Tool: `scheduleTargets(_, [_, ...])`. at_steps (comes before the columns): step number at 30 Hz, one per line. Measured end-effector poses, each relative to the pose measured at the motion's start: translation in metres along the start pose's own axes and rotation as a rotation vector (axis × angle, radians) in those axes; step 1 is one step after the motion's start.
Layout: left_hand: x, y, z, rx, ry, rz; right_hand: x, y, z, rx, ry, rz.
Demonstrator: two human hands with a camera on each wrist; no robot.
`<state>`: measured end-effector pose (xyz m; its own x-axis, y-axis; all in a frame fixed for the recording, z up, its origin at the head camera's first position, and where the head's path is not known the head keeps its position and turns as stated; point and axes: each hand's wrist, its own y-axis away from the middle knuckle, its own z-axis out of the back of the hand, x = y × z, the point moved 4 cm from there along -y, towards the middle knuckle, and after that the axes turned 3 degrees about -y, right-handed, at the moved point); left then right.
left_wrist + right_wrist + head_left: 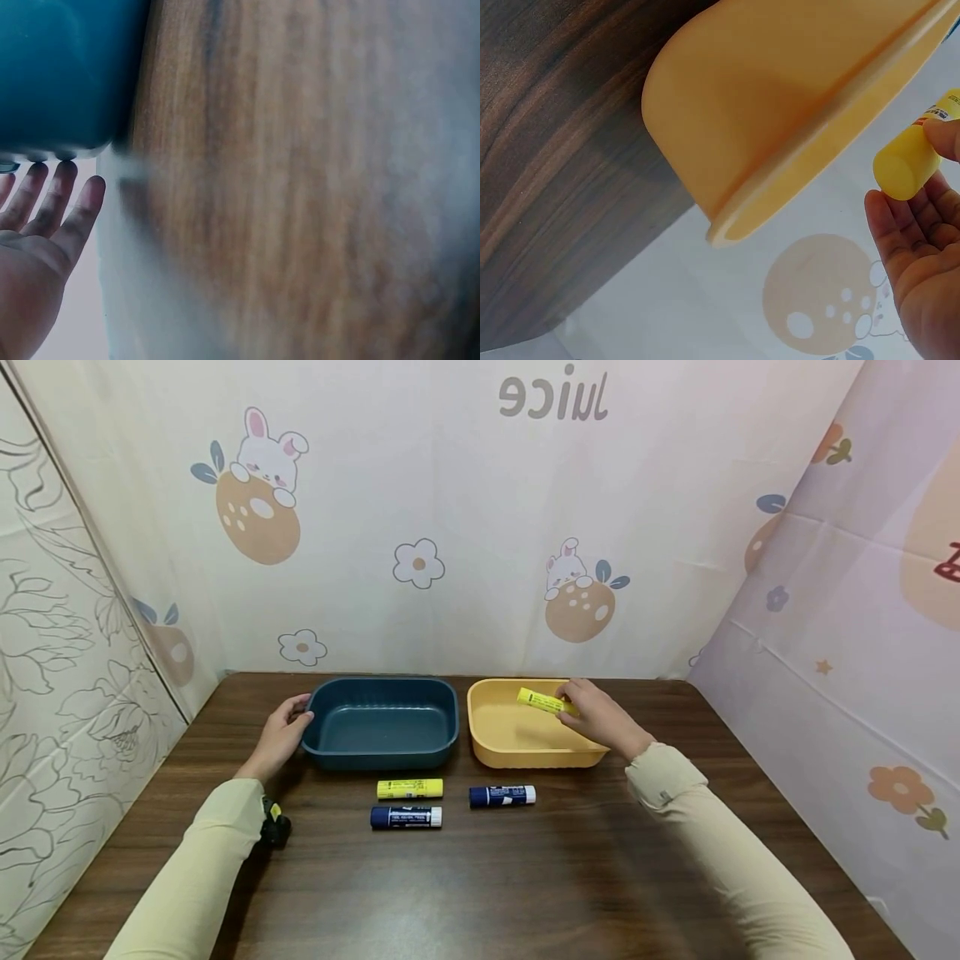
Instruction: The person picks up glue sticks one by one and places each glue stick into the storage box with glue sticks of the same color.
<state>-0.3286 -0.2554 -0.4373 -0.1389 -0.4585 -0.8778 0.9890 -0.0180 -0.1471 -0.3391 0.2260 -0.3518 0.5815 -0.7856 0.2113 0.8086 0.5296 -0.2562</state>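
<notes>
Toward the left edge of the wooden table [480,893], the left hand [281,733] touches the left end of the dark blue bin [381,761], its fingers straight and spread apart. A small black device [275,827] shows at that wrist, beside the pale sleeve [202,860]. The dark blue bin stands upright near the table's far edge. In front of it, on the side toward the near edge, a yellow stick [409,788] and a navy stick with a white end [406,817] lie side by side, apart. Farther right, a second navy stick [502,796] lies just in front of the yellow bin [537,759], its white end pointing to the table's right edge. The yellow bin stands upright near the far edge, beside the dark blue one. Above its right part, the right hand [597,714] holds another yellow stick [538,700], fingers and thumb clamped on one end.
</notes>
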Motion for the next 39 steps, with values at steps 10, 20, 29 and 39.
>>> scheduleTargets(10, [-0.002, 0.0, 0.0, 0.002, 0.019, 0.01, -0.009, -0.009, -0.01, 0.023, -0.002, -0.022])
scheduleTargets(20, [0.002, -0.002, 0.0, -0.006, 0.005, 0.013, -0.021, -0.013, -0.023, 0.052, -0.017, -0.058])
scheduleTargets(29, [0.002, -0.002, -0.001, -0.012, 0.006, 0.024, -0.023, -0.013, -0.03, 0.022, 0.004, 0.017])
scheduleTargets(39, [-0.001, 0.0, 0.0, -0.035, 0.015, 0.002, -0.024, -0.013, -0.038, 0.03, 0.012, 0.038])
